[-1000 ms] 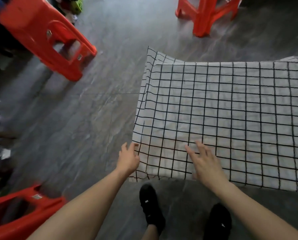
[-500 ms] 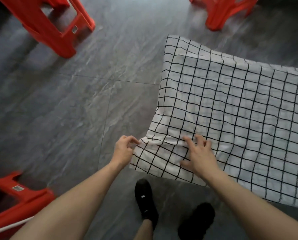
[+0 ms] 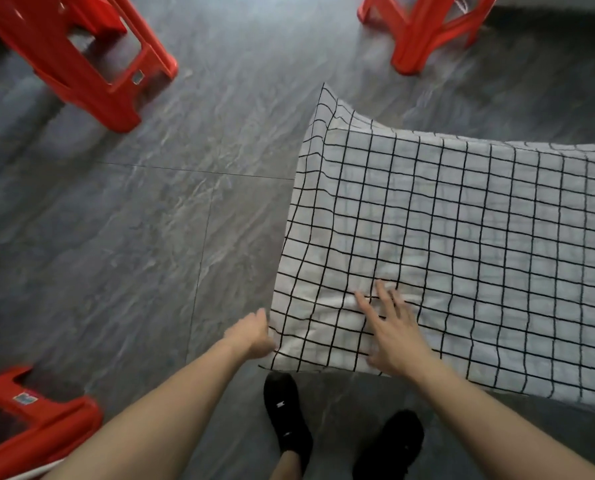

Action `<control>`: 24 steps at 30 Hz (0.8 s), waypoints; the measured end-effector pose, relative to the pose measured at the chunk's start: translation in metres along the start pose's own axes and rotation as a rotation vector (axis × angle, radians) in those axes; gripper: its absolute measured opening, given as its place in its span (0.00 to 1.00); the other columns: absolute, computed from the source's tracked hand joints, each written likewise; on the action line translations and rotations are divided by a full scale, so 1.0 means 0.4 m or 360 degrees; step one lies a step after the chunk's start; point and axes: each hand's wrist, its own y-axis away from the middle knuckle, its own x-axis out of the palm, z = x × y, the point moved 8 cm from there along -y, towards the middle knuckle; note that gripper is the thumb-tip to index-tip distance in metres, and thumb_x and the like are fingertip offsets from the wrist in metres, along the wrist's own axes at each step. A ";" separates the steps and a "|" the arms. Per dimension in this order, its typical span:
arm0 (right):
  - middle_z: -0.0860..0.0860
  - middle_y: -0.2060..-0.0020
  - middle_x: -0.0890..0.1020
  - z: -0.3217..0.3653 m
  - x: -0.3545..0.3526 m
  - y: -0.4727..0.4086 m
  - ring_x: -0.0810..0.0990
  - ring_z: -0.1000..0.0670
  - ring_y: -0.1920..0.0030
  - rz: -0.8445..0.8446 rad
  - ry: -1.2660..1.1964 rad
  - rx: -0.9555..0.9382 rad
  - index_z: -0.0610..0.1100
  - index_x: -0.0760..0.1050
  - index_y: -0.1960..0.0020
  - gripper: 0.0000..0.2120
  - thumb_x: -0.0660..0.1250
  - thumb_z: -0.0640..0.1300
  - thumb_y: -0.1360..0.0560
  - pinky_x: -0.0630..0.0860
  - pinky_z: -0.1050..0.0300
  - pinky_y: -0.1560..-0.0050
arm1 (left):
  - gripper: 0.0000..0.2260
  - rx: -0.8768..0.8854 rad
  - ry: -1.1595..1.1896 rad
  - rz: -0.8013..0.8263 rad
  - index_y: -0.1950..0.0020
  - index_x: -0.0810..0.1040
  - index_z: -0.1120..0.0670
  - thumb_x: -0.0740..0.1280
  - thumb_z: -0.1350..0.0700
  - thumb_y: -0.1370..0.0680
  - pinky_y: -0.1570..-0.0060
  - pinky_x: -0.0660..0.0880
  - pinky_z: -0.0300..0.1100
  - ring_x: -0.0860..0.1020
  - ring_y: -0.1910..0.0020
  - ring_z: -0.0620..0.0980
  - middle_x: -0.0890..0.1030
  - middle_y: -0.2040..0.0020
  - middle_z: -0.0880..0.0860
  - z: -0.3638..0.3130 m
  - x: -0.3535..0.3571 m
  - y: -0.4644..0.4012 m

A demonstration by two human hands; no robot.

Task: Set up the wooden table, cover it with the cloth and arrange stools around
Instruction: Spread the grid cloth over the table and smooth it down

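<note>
While cloth (image 3: 462, 244) lies spread over tabletop, right hand (image 3: 394, 332) rests flat on it near front left corner, fingers (image 3: 386, 296) straight and splayed. Left hand (image 3: 252, 336) at cloth's left front edge, fingers curled; whether they pinch fabric, cannot tell. Tabletop wholly hidden under cloth. Three red stools (image 3: 81, 60) on floor, all cut off by frame edges.

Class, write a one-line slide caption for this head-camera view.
Right hand flat on the checked cloth covering the table, left hand at its near corner, three red stools standing around.
</note>
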 end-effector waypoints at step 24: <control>0.46 0.24 0.31 -0.707 -0.374 -0.256 0.31 0.36 0.25 -0.0383 -0.0416 0.0600 0.61 0.35 0.24 0.41 0.53 0.73 0.27 0.45 0.20 0.34 | 0.22 0.0540 -0.0360 -0.1087 0.29 0.58 0.39 0.58 0.39 0.21 0.28 0.53 0.61 0.50 0.24 0.58 0.52 0.23 0.51 -0.837 -0.414 -0.208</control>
